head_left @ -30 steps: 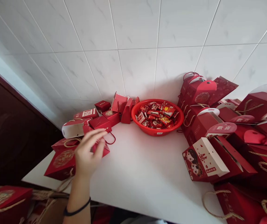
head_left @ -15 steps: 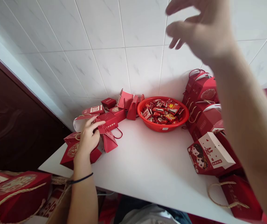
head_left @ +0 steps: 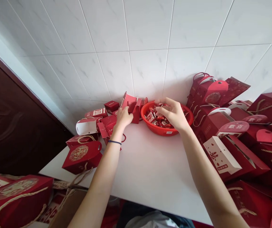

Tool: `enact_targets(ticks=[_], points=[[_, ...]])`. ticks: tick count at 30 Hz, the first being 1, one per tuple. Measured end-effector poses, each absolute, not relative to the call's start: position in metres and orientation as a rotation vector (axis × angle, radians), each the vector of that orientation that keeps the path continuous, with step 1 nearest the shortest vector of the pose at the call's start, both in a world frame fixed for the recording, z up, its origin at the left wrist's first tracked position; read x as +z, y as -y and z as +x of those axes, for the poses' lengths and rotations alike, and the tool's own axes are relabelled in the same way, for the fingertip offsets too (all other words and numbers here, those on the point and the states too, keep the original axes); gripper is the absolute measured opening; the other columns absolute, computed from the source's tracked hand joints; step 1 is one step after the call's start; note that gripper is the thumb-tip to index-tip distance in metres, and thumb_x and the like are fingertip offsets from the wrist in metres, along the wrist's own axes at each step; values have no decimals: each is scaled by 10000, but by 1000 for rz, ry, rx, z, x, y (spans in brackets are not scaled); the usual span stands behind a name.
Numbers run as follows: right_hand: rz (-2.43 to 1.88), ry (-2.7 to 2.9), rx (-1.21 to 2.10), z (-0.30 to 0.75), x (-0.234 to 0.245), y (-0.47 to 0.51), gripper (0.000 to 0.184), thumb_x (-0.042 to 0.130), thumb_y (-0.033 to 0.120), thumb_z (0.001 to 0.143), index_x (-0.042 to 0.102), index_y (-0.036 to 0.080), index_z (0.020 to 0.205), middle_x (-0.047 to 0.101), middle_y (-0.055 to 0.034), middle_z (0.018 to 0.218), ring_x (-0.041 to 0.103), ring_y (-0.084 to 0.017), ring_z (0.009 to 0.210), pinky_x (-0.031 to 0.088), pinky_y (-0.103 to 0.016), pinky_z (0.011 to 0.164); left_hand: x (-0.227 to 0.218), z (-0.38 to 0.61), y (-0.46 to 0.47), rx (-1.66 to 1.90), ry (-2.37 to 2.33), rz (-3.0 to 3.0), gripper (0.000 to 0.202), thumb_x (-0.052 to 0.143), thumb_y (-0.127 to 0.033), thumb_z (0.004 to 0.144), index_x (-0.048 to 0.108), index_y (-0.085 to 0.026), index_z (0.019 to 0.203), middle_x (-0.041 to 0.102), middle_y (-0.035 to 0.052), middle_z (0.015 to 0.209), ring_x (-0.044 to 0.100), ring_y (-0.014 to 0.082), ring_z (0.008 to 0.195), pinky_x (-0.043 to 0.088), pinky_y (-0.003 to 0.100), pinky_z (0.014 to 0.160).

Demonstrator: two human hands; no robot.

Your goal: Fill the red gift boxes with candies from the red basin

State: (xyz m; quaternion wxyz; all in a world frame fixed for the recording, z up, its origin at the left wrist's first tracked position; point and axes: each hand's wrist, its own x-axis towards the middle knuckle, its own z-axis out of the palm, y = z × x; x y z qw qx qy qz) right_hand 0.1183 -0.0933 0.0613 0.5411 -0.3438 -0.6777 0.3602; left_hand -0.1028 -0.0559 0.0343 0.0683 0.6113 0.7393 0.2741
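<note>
My left hand [head_left: 124, 118] reaches to a small open red gift box [head_left: 129, 100] at the back of the table. Its thumb shows, but most of its fingers are hidden behind the back of the hand, so whether they grip the box cannot be told. Over the red plastic basin [head_left: 157, 130] my right hand [head_left: 173, 114] is spread, thumb and fingers apart, fingertips blurred. Beneath it lie many red-wrapped sweets [head_left: 161, 122]. Just left of the basin, against the open box, stands a narrow red box [head_left: 136, 113].
Red gift boxes with rope handles crowd the left side, including a round-emblem box [head_left: 80, 155] and a box with a white open end [head_left: 86, 127]. More boxes [head_left: 247, 155] are piled at the right. A white tabletop [head_left: 147, 167] meets the tiled wall [head_left: 147, 69].
My left hand has moved right and away from me, leaving the boxes at the left for the open box. My right hand has come down from high up to the basin of sweets.
</note>
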Motion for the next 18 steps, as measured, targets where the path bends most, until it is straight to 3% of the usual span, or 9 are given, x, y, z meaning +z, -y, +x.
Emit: enact_targets(ticks=[3,7,10,14,18], points=[[-860,1551,906,132,49,94,288,703,386,764,681,191,976,706,-46,876,666,-188,700,548,-339,660,32,-121,38,718,-2421,1633,712,666,-136,705,513,-82,1399,402,342,1529,271,517,1488,251,722,1136],[-896,1508,904,144,41,88,305,711,413,757,681,191,964,716,-65,982,661,-167,700,535,-306,620,22,-145,28,432,-2594,1376,984,697,-68,542,385,-93,1475,240,397,1592,124,557,1520,232,796,1071],[-899,1489,912,145,38,84,306,714,417,752,682,189,954,716,-64,1017,652,-151,684,530,-290,607,16,-152,29,380,-2593,1369,1031,695,-35,439,437,-108,1435,315,385,1554,158,577,1503,262,780,1062],[-898,1463,952,141,33,81,298,717,393,731,691,185,943,717,-62,978,666,-162,696,528,-288,615,15,-154,32,382,-2585,1413,839,732,-59,393,606,-132,1220,450,343,1466,293,593,1437,258,762,1074],[-880,1464,1011,137,25,78,288,713,383,720,692,188,930,716,-60,954,653,-162,695,542,-301,644,22,-153,39,475,-2483,1566,717,807,-129,386,668,-180,1087,564,278,1387,448,607,1318,259,788,1049]])
